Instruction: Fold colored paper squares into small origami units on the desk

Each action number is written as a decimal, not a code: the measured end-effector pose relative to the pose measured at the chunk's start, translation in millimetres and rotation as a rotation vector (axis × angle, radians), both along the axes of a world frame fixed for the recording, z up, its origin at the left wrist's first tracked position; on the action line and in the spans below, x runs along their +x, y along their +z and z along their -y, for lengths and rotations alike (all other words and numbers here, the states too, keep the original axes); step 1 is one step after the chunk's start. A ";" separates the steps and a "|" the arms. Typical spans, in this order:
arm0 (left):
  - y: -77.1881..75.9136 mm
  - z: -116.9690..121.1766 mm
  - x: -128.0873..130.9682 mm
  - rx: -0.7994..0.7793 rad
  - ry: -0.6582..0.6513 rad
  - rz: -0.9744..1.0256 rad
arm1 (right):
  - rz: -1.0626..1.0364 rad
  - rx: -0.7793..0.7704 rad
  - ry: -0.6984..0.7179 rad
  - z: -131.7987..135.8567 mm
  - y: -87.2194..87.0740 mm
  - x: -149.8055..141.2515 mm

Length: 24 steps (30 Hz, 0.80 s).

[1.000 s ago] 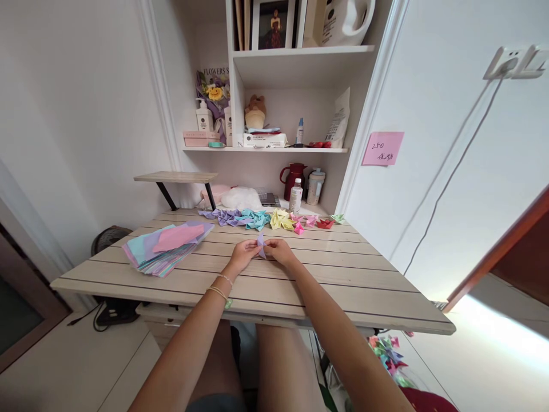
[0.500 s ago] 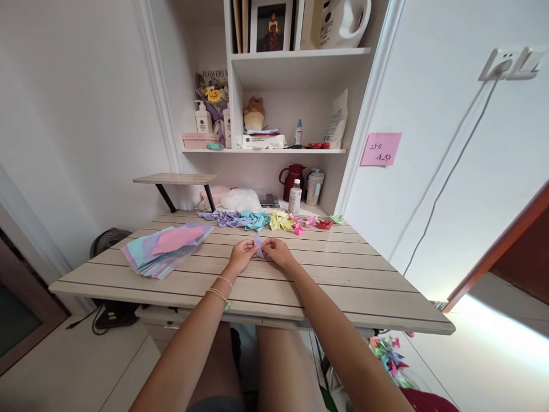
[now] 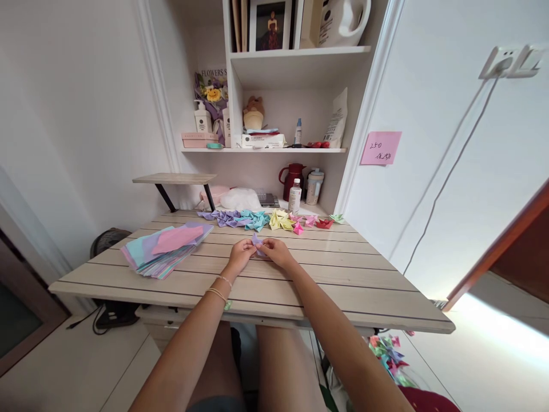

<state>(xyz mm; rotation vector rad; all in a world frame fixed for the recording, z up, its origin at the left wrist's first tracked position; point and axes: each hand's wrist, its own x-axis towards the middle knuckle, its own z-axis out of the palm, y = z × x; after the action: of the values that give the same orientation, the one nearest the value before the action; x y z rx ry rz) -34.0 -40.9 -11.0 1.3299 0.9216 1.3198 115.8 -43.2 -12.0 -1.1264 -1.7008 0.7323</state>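
Observation:
A small folded piece of purple paper (image 3: 257,240) is pinched between my two hands, just above the middle of the wooden desk. My left hand (image 3: 242,253) grips its left side with closed fingertips. From the right, my right hand (image 3: 277,250) closes on the same paper, and its fingers partly cover it. Beyond the hands lies a row of folded paper figures: purple ones (image 3: 227,218), blue ones (image 3: 254,220), yellow ones (image 3: 281,221), pink ones (image 3: 298,228) and a red one (image 3: 324,224).
A fanned stack of coloured paper sheets (image 3: 165,249) lies on the desk (image 3: 343,280) at left. Behind stand a clear bottle (image 3: 294,197), a dark red jug (image 3: 293,182) and a tumbler (image 3: 314,187). More folded figures (image 3: 390,360) sit below the desk's right side.
The purple paper has turned slightly in my fingers, and its upper tip leans more to the left. My right fingers have shifted a little left over it.

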 end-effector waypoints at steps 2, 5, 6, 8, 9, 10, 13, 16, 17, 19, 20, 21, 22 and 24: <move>0.0 -0.2 -0.2 -0.001 0.007 -0.006 | -0.007 0.021 -0.007 1.3 0.2 -0.6; -0.1 0.6 -0.3 -0.006 0.022 -0.012 | -0.039 0.074 -0.055 1.2 2.5 1.3; -0.2 1.1 -0.3 -0.008 0.028 -0.015 | -0.051 0.095 -0.082 0.3 3.8 3.1; -0.2 2.0 -0.1 -0.010 0.039 -0.020 | -0.109 0.145 -0.178 -3.1 6.5 8.4; -0.2 2.4 0.0 -0.010 0.044 -0.024 | -0.162 0.172 -0.246 -5.6 7.7 11.6; -0.1 2.7 0.1 -0.009 0.048 -0.028 | -0.234 0.198 -0.329 -8.5 8.6 15.1; 0.1 2.9 0.5 -0.003 0.059 -0.038 | -0.391 0.227 -0.546 -18.7 9.3 26.0; -0.2 2.9 0.8 0.000 0.064 -0.047 | -0.331 0.214 -0.622 -26.1 5.1 38.3; -0.5 2.9 0.9 0.000 0.065 -0.050 | -0.312 0.210 -0.635 -27.2 2.6 43.1; -1.3 3.1 1.0 -0.004 0.067 -0.057 | -0.295 0.200 -0.684 -27.8 -3.5 53.7; -1.7 3.3 1.0 -0.008 0.067 -0.060 | -0.293 0.194 -0.720 -27.8 -6.9 59.2; -2.0 3.4 1.0 -0.011 0.067 -0.062 | -0.295 0.189 -0.758 -27.8 -10.1 64.5; -2.3 3.5 1.0 -0.013 0.066 -0.063 | -0.296 0.182 -0.787 -28.1 -13.2 69.4; -2.5 3.9 1.0 -0.015 0.064 -0.064 | -0.296 0.165 -0.817 -30.0 -18.8 76.9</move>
<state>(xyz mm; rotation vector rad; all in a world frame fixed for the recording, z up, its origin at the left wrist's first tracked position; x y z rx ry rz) -33.0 -44.8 -13.4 1.3472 1.0236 1.3236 192.7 -13.2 -30.8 -1.3687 -0.9032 0.2136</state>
